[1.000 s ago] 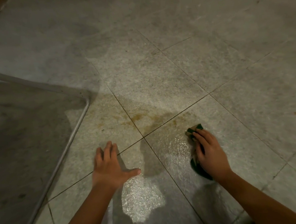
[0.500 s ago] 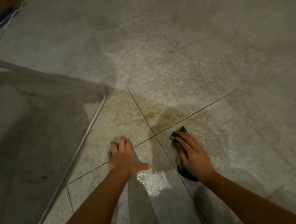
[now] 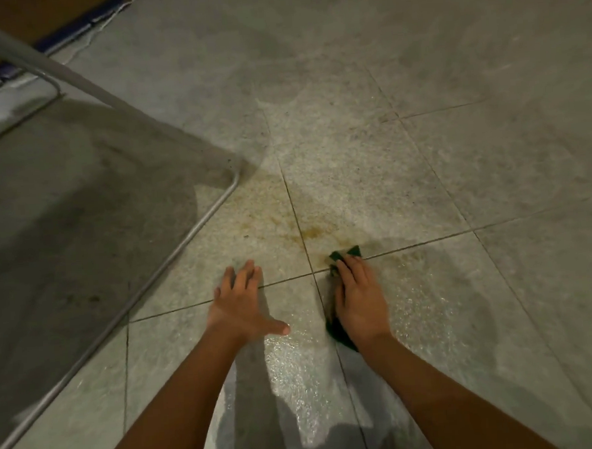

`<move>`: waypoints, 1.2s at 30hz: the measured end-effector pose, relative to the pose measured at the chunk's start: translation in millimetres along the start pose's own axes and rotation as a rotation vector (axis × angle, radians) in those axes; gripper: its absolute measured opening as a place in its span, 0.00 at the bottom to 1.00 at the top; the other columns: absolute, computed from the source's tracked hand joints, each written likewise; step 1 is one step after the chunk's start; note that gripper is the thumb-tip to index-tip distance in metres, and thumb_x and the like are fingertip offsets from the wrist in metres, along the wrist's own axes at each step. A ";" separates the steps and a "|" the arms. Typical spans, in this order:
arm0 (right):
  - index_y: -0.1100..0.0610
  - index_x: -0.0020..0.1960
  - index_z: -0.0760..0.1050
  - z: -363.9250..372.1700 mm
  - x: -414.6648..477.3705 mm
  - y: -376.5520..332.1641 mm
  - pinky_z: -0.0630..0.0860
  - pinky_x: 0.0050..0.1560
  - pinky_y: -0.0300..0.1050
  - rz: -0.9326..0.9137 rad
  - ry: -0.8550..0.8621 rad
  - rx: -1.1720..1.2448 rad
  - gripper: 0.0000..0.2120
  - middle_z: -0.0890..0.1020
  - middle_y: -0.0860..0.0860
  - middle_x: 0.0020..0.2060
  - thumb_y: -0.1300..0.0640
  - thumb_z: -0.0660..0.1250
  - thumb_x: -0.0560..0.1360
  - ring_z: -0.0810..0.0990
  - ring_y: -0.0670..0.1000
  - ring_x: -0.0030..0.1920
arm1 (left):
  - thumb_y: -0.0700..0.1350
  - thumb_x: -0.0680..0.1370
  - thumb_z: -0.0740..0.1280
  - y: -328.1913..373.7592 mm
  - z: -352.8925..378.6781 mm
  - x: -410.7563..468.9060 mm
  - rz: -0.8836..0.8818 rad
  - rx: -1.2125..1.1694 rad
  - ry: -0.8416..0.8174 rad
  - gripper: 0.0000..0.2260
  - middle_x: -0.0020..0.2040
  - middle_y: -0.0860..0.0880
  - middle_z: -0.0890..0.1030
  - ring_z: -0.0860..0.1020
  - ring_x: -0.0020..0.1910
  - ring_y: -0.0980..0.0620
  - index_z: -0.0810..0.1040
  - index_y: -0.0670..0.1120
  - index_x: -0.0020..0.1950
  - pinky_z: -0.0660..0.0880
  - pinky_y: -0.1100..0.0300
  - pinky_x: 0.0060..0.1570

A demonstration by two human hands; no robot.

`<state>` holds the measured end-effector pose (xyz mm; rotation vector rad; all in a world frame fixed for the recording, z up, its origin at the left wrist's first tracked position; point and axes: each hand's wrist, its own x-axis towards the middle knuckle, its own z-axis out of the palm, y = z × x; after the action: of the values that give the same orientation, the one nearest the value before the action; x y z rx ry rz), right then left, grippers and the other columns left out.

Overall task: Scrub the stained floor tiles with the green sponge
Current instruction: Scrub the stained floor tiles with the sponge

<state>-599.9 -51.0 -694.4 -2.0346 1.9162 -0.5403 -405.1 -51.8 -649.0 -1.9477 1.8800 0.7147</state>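
Tiles (image 3: pixel 491 179) of speckled grey fill the view, crossed by thin dark grout lines. A translucent pane with a rounded metal rim (image 3: pixel 168 264) covers the left side, and the floor shows dimly through it. A wet patch (image 3: pixel 295 361) glistens on the nearest tiles between the person's two bare forearms, which reach in from the bottom edge.

The left hand (image 3: pixel 239 306) lies flat on the floor with its fingers straight and close together and its thumb spread to the right, holding nothing. The right hand (image 3: pixel 358 296) lies palm down on the sponge (image 3: pixel 352 251), pressing it to the floor with fingers stretched forward over it. The two hands are near each other but apart, on either side of a grout line.

A brown stain (image 3: pixel 310 233) spreads across the tiles just beyond both hands, darkest beside a grout line. The sponge sits at a crossing of grout lines, at the near edge of the stain. One green corner shows past the fingertips and another beside the wrist.
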 end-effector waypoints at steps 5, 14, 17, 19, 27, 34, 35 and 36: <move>0.61 0.58 0.77 -5.8 -4.4 4.5 0.74 0.57 0.53 -0.197 -0.064 -0.033 0.20 0.79 0.56 0.58 0.54 0.52 0.76 0.75 0.57 0.60 | 0.68 0.65 0.70 -4.4 10.4 -5.2 0.025 -0.152 0.107 0.52 0.77 0.52 0.43 0.39 0.76 0.47 0.45 0.49 0.78 0.49 0.46 0.75; 0.62 0.61 0.74 -28.4 -1.7 66.3 0.65 0.63 0.54 -0.098 0.056 -0.015 0.15 0.76 0.58 0.60 0.62 0.64 0.75 0.73 0.59 0.62 | 0.77 0.60 0.61 7.2 16.2 -8.1 -0.090 -0.099 0.116 0.58 0.76 0.48 0.33 0.32 0.74 0.41 0.37 0.48 0.77 0.42 0.45 0.74; 0.66 0.59 0.75 -13.3 8.5 53.5 0.71 0.61 0.58 0.008 0.159 -0.007 0.15 0.77 0.61 0.57 0.68 0.66 0.73 0.74 0.61 0.59 | 0.77 0.61 0.61 6.9 16.3 -7.9 -0.094 -0.087 0.104 0.58 0.76 0.48 0.33 0.32 0.74 0.41 0.37 0.49 0.77 0.42 0.46 0.74; 0.66 0.59 0.75 -6.0 13.2 38.4 0.74 0.58 0.59 0.035 0.167 0.021 0.14 0.77 0.61 0.57 0.67 0.66 0.73 0.74 0.61 0.60 | 0.77 0.61 0.61 6.6 16.6 -7.5 -0.097 -0.088 0.103 0.58 0.76 0.48 0.33 0.32 0.74 0.42 0.37 0.48 0.77 0.42 0.46 0.74; 0.60 0.59 0.77 -7.4 -7.4 23.2 0.65 0.63 0.51 -0.301 -0.081 0.021 0.23 0.78 0.55 0.59 0.48 0.49 0.80 0.73 0.55 0.62 | 0.76 0.62 0.61 7.9 12.7 -8.0 -0.106 -0.062 0.066 0.58 0.76 0.48 0.33 0.31 0.73 0.41 0.35 0.48 0.76 0.40 0.46 0.74; 0.64 0.58 0.76 -4.2 10.5 27.3 0.67 0.62 0.51 -0.137 0.075 -0.004 0.21 0.78 0.58 0.57 0.55 0.52 0.75 0.74 0.58 0.60 | 0.77 0.62 0.60 6.4 15.0 -7.0 -0.102 -0.077 0.069 0.57 0.76 0.49 0.32 0.30 0.73 0.42 0.34 0.48 0.76 0.42 0.47 0.74; 0.65 0.57 0.76 -0.3 15.9 18.7 0.69 0.61 0.53 -0.098 0.099 -0.015 0.21 0.79 0.59 0.56 0.56 0.52 0.75 0.75 0.59 0.59 | 0.77 0.62 0.60 6.9 15.3 -7.0 -0.100 -0.068 0.070 0.57 0.76 0.49 0.32 0.30 0.73 0.42 0.34 0.48 0.76 0.41 0.46 0.74; 0.66 0.57 0.76 3.4 21.6 8.8 0.72 0.59 0.54 -0.071 0.103 -0.018 0.20 0.79 0.59 0.55 0.57 0.52 0.75 0.76 0.59 0.58 | 0.77 0.62 0.60 6.9 15.9 -6.5 -0.100 -0.060 0.072 0.57 0.76 0.49 0.32 0.30 0.73 0.42 0.34 0.48 0.76 0.41 0.46 0.74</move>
<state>-605.3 -73.3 -699.9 -2.1316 1.9185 -0.6591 -413.8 -37.9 -657.5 -2.1147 1.8068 0.6877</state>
